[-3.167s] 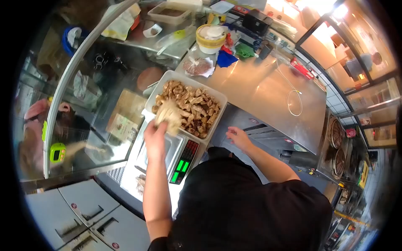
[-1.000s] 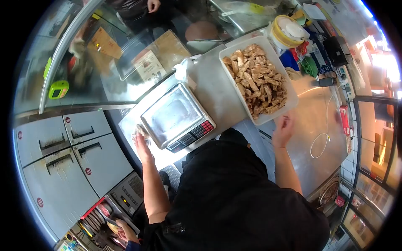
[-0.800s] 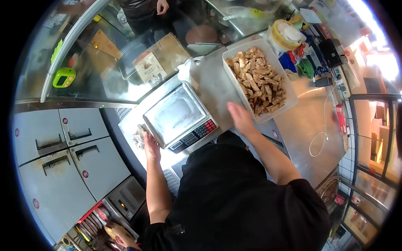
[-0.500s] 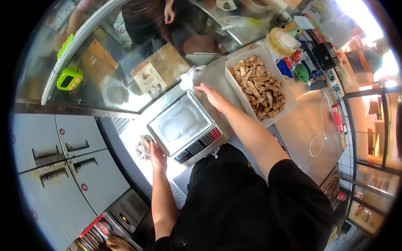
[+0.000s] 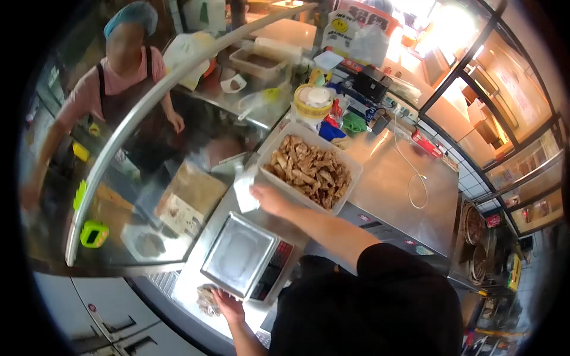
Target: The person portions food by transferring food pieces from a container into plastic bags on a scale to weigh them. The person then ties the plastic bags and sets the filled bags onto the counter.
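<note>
My left hand (image 5: 229, 306) is closed on a clear plastic bag (image 5: 207, 300) with brownish contents, at the near left side of the scale. Between my two hands stands a weighing scale with a bare metal pan (image 5: 239, 254) and a dark keypad (image 5: 276, 262). Beyond the pan, my right hand (image 5: 270, 199) has its fingers closed at the edge of a thin white plastic bag (image 5: 245, 191); the fingertips are partly blurred. A white plastic tub (image 5: 351, 191) heaped with brown cooked meat pieces (image 5: 309, 171) is just past my right forearm.
A curved glass screen with a metal rim (image 5: 145, 110) borders the counter; a green timer (image 5: 94, 235) clings to it. Behind the glass stands a co-worker (image 5: 127, 83). A steel worktop (image 5: 389, 178) with a white cable (image 5: 425, 190) extends right.
My view has swung up and right, bringing the co-worker into sight. My right hand has closed on the white bag, which now looks more spread out. My left hand stays at the clear bag.
</note>
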Tool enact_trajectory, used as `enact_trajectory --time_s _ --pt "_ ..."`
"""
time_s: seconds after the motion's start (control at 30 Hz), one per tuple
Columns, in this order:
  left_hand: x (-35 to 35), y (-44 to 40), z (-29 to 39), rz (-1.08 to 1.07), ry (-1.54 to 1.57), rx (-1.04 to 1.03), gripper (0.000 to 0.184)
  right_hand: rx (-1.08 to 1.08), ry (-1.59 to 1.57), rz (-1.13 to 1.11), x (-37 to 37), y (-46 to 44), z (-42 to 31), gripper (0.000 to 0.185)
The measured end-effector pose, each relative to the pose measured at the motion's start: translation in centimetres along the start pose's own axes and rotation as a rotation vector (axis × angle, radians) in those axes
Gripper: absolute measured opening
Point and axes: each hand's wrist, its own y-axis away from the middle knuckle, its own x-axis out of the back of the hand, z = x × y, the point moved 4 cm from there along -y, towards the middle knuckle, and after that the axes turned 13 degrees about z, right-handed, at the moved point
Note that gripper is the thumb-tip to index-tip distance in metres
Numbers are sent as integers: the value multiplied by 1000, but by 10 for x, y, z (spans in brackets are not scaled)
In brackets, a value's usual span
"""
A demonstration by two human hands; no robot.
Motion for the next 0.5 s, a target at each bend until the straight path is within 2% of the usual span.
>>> enact_trajectory --time_s 0.03,0.07,0.1,0.13,0.17,0.2,0.27,0.37,0.5 --pt "-13 9 3 106 -21 15 99 118 58 38 28 8 -24 38" --pt "-8 0 -5 -3 29 28 98 206 150 118 47 12 -35 34" --pt "-6 -3 -10 74 -15 45 94 103 29 123 68 21 -59 34" --pt "-19 10 -6 54 -20 46 91 -30 -31 90 91 29 -86 35" --pt "-36 20 -2 83 -33 44 89 63 -44 117 102 24 -67 36" --pt "-42 19 -5 -30 21 40 89 28 -31 103 124 34 -88 37" --pt "-58 28 -5 -38 -6 39 93 123 -198 161 147 29 -77 38" --pt "-97 20 -9 -36 -65 34 98 152 -98 208 188 27 -98 40" --pt "-114 11 -12 -77 -68 20 104 73 -294 242 222 28 -97 34"
